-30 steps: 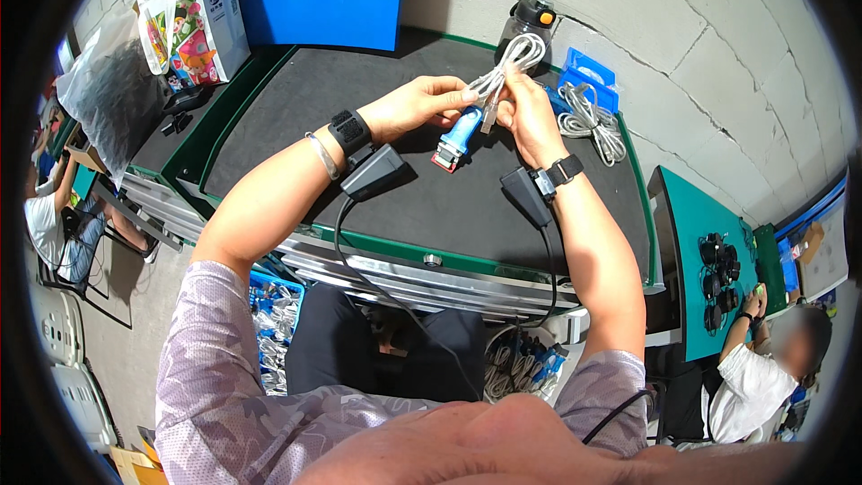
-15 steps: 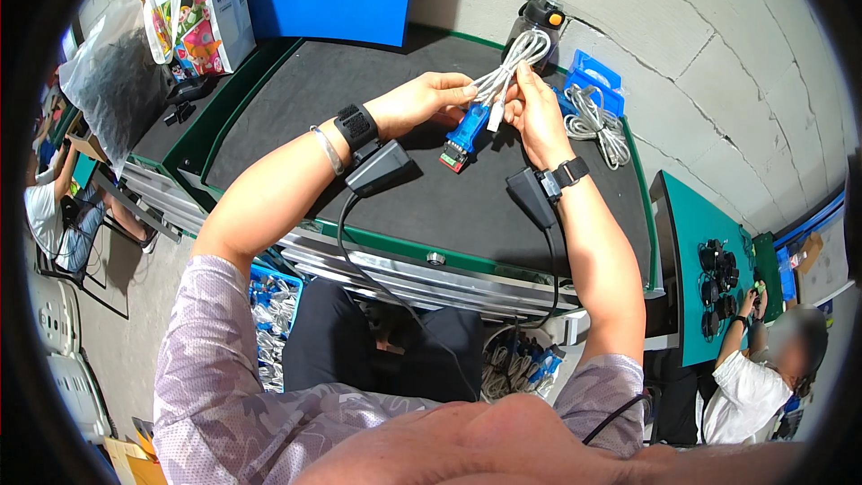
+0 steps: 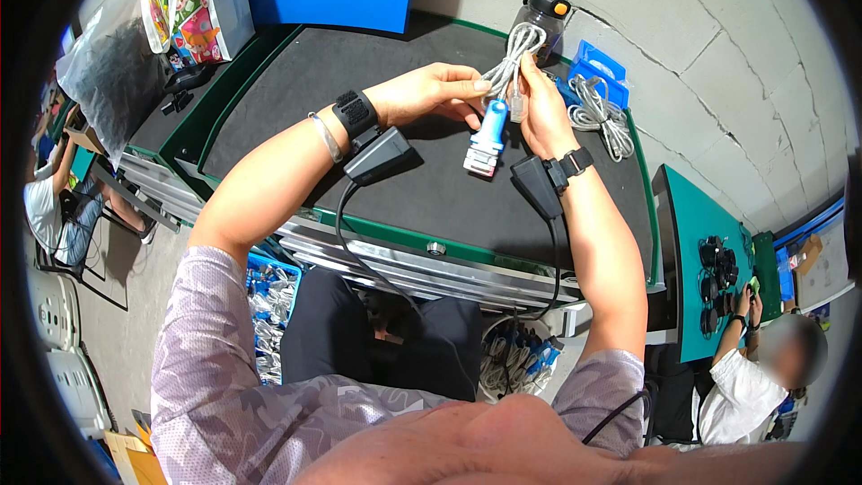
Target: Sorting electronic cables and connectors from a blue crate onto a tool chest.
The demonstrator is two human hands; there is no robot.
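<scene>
A coiled grey cable (image 3: 514, 56) is held between both hands above the dark bench mat. My left hand (image 3: 440, 92) pinches the coil from the left with thumb and fingers. On the other side, my right hand (image 3: 542, 115) is closed round the bundle, some of its fingers hidden behind it. Below the coil hangs a blue connector (image 3: 493, 119) with a pale metallic end pointing down toward me. Beside it, near the right palm, a small light plug (image 3: 518, 107) dangles from the same cable. Each wrist wears a strap with a black box wired to it.
Right of my hands lies another coiled cable (image 3: 603, 121) before a blue bin (image 3: 600, 67). A dark bottle (image 3: 542, 18) stands behind the coil. Below the bench are a blue crate (image 3: 296, 278) and a round tub (image 3: 489, 386) of cables. Another person (image 3: 745, 395) works at the right.
The blue connector has rotated: its green and red end no longer shows, and a pale metallic end does. The bundle has shifted slightly right; both hands still hold it.
</scene>
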